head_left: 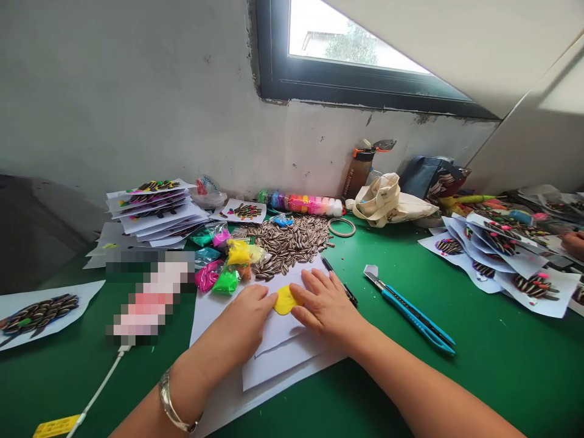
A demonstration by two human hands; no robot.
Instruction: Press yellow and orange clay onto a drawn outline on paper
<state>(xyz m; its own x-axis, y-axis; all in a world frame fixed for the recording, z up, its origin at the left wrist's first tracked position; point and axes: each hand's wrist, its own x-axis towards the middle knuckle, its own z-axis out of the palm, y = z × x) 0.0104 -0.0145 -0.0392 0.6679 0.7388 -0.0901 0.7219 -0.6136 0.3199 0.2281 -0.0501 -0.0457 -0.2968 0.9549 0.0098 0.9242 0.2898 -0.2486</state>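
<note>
Yellow clay disc (285,302) lies on the paper stack (292,363), flat and roughly round; likely soft, light and easily dented, so support it by the rim. Right hand (325,302): fingers spread, touching the right rim. Left hand (244,317): thumb at the opposite rim; whether it grips cannot be told. At the stack's far edge: striped, tapered seeds (292,242)
</note>
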